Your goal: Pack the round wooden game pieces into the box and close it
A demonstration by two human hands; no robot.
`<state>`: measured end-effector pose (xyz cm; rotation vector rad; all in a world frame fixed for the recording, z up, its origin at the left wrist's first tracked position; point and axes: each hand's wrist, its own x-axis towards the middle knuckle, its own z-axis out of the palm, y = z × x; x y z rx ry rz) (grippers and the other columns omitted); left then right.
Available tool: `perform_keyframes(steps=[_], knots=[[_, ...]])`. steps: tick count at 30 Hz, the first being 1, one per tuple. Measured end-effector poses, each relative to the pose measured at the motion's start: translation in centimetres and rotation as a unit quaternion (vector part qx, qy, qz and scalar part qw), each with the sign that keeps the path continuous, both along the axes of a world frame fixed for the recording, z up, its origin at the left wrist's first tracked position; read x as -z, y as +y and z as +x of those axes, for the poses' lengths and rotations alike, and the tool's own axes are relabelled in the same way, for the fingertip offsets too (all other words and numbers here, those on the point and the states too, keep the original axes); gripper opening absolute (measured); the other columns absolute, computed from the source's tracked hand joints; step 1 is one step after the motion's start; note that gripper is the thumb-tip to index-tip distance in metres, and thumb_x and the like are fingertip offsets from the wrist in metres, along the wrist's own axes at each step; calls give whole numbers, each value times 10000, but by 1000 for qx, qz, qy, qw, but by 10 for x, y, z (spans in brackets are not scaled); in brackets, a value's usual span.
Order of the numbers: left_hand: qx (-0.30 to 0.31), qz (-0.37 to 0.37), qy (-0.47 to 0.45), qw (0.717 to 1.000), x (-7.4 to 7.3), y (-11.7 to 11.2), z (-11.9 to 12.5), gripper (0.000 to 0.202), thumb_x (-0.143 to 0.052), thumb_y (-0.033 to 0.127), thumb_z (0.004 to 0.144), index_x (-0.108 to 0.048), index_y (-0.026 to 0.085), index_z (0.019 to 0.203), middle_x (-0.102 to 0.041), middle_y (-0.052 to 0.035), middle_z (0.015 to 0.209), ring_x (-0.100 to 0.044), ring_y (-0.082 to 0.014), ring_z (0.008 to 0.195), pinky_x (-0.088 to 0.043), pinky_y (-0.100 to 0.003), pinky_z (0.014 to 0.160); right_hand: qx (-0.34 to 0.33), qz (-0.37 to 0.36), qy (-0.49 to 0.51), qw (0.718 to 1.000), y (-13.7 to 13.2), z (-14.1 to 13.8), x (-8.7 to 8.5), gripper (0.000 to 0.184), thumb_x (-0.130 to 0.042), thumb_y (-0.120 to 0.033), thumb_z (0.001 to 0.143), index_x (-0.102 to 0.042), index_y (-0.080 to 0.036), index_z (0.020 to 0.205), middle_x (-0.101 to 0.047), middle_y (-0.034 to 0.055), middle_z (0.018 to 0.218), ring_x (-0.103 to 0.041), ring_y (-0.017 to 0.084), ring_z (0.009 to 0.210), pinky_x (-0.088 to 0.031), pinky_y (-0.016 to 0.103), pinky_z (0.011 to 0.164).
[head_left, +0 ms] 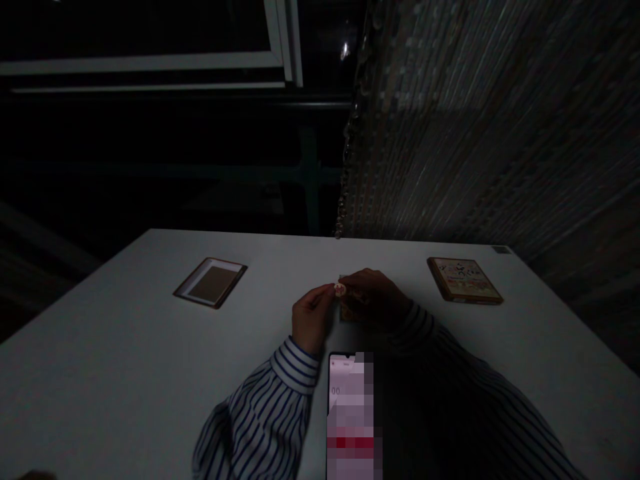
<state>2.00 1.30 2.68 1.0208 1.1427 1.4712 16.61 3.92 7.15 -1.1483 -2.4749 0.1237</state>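
"Disc [340, 289] first: how is it looking?"

"It is showing a small, round, pale face with red markings too fine for you to read. It is sitting between your two hands, over the middle of the smooth white desk [125, 373]. Past the desk, on your right, a curtain [440, 133] of glinting strands is hanging."

"And the containers?"

"On your left, a shallow tray [233, 287] with brown edges is lying face up, showing a pale band and a flat brown panel inside. On your right, a flat rectangular box [465, 280] is presenting a printed top, so its inside is hiding from you."

"Hands?"

"Your left hand [313, 320] is pinching, thumb and forefinger almost together on the disc's left edge. Your right hand [375, 293] is curling over a flat patterned piece [346, 314], its fingers bending toward the disc; shadow is covering them, so you cannot tell if they are gripping. Striped sleeves [265, 407] are angling inward, and a lit phone [351, 417] is lying between them."
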Motion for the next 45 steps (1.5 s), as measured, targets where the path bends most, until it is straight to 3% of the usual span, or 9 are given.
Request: perform_keyframes(steps=[5, 9, 14, 20, 25, 32, 45], knots=[[-9, 6, 38, 999, 1, 1, -1, 213, -623, 313, 695, -669, 151, 826, -691, -62, 841, -630, -166, 813, -492, -288, 783, -6, -10, -35, 999, 5, 6, 1, 351, -387, -413, 854, -605, -186, 1010, -653, 71, 885, -567, 172, 793, -366, 270, 689], [4, 26, 143, 989, 10, 2, -5, 274, -629, 318, 688, -652, 144, 898, -680, -83, 884, -623, -182, 836, -477, -338, 816, 23, -7, -62, 998, 9, 15, -2, 369, -394, -421, 846, -595, -185, 1046, -649, 81, 945, -566, 191, 847, -369, 291, 731], [30, 71, 323, 943, 22, 2, -11, 429, -683, 290, 623, -610, 177, 1030, -627, -106, 1052, -562, -240, 998, -427, -412, 887, 39, -1, -65, 997, 11, 26, -5, 363, -451, -385, 813, -582, -179, 1081, -642, 91, 1007, -564, 213, 904, -389, 320, 783], [77, 126, 423, 894, 31, 3, -12, 541, -670, 349, 633, -544, 155, 1122, -596, -129, 1095, -541, -263, 1023, -428, -429, 879, 47, 22, -17, 998, 11, 31, -7, 349, -509, -353, 779, -598, -148, 1047, -655, 96, 979, -577, 215, 896, -424, 328, 795], [80, 164, 457, 870, 37, 5, -12, 556, -657, 381, 637, -536, 129, 1118, -610, -140, 1054, -559, -267, 980, -435, -432, 854, 61, 32, 21, 997, 12, 40, -8, 324, -515, -339, 774, -599, -177, 1041, -659, 71, 971, -586, 200, 893, -445, 324, 787], [102, 205, 475, 850, 38, 6, -11, 564, -650, 406, 644, -519, 174, 1141, -620, -107, 1043, -574, -251, 943, -439, -403, 834, 115, 11, -21, 993, 16, 56, -10, 323, -522, -315, 754, -620, -164, 1023, -673, 69, 936, -608, 198, 855, -455, 307, 758], [111, 197, 491, 841, 38, 5, -12, 613, -683, 386, 600, -509, 182, 1150, -607, -103, 1075, -556, -264, 984, -418, -415, 862, 153, -9, -77, 985, 24, 70, 3, 339, -507, -353, 767, -623, -175, 1031, -676, 62, 924, -614, 195, 838, -446, 294, 737]])
